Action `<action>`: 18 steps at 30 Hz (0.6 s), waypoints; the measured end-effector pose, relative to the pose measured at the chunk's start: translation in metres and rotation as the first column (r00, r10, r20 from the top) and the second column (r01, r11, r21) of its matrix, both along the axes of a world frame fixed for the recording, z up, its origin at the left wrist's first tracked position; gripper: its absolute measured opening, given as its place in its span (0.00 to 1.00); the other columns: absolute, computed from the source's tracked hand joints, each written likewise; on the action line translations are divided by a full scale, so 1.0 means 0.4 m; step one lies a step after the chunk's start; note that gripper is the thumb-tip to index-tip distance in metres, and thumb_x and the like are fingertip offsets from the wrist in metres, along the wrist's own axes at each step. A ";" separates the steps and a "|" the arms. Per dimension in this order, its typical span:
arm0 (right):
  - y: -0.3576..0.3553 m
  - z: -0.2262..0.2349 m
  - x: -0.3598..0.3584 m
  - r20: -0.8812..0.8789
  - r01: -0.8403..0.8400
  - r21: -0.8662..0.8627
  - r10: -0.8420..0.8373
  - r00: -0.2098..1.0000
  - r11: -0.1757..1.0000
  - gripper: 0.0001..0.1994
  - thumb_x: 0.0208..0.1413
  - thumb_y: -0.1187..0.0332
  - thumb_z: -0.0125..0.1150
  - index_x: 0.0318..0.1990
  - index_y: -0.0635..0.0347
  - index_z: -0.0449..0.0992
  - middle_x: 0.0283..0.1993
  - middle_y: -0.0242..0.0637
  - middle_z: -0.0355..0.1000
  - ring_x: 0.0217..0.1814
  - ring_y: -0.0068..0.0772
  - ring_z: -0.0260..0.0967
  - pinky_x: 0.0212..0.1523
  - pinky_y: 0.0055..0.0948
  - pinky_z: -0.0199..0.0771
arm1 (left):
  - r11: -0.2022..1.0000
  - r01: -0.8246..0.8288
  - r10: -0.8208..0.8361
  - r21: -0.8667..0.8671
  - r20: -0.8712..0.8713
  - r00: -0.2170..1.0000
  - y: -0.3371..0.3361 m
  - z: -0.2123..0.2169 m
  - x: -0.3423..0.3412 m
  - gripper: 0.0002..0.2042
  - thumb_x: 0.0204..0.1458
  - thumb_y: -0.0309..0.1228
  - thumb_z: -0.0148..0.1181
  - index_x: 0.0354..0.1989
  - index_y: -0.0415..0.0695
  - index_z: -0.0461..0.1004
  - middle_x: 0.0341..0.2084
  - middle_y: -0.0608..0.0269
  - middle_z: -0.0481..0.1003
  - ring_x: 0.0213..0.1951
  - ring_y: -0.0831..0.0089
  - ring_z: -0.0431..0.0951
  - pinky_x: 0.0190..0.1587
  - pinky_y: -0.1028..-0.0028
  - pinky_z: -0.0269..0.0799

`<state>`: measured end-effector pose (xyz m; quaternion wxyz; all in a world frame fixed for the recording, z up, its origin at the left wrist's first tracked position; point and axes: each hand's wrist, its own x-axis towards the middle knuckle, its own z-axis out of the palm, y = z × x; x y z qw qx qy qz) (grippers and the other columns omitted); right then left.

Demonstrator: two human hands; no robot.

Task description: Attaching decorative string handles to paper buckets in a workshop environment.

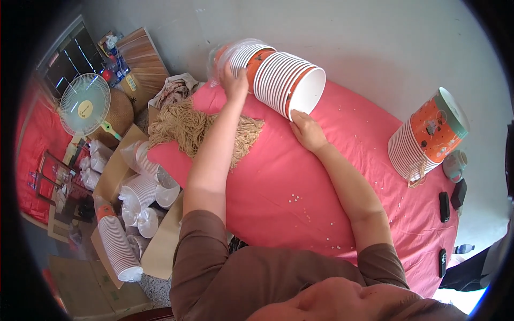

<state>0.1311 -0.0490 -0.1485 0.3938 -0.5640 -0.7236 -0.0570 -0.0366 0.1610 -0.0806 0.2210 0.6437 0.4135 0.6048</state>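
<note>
Two nested stacks of white-rimmed paper buckets lie end to end on their sides at the far side of the table. The nearer stack [278, 80] shows its open white mouth toward the right. Clear plastic wrap [218, 61] covers the left end of the farther stack [251, 55], which has orange printed sides. My left hand [234, 85] grips this farther stack beside the wrap, its fingertips partly hidden. With its fingers at the lower rim of the end bucket, my right hand [309, 132] holds the nearer stack.
A pink cloth [278, 187] covers the table, with small white bits scattered on it. Beige strings [187, 125] lie left. Another bucket stack [423, 134] stands right, near a cup [455, 165] and black objects [444, 207]. An open carton [160, 246] of cups and a fan [85, 104] are left.
</note>
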 end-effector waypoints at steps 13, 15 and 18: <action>-0.008 0.006 0.000 -0.010 -0.045 0.129 0.047 0.999 0.991 0.14 0.54 0.77 0.57 0.49 0.66 0.71 0.47 0.51 0.73 0.51 0.56 0.70 0.52 0.45 0.71 | 0.995 0.010 -0.015 -0.098 -0.055 0.998 0.150 0.000 0.011 0.29 0.46 0.51 0.63 0.51 0.42 0.73 0.55 0.39 0.65 0.60 0.46 0.62 0.65 0.58 0.56; -0.010 0.013 -0.007 -0.013 -0.058 0.121 0.060 0.998 0.991 0.13 0.53 0.77 0.57 0.48 0.66 0.71 0.47 0.51 0.73 0.51 0.55 0.70 0.52 0.45 0.71 | 0.994 0.018 -0.021 -0.111 -0.026 0.999 0.154 0.006 0.009 0.28 0.45 0.50 0.64 0.48 0.41 0.73 0.54 0.41 0.65 0.59 0.47 0.62 0.64 0.59 0.56; -0.015 0.021 -0.007 -0.017 -0.040 0.063 0.042 0.999 0.997 0.13 0.51 0.77 0.58 0.45 0.66 0.71 0.47 0.50 0.74 0.51 0.55 0.70 0.52 0.44 0.71 | 0.988 0.050 -0.058 -0.145 -0.049 0.997 0.147 0.014 0.024 0.27 0.44 0.49 0.65 0.47 0.41 0.73 0.55 0.43 0.64 0.60 0.49 0.62 0.64 0.59 0.56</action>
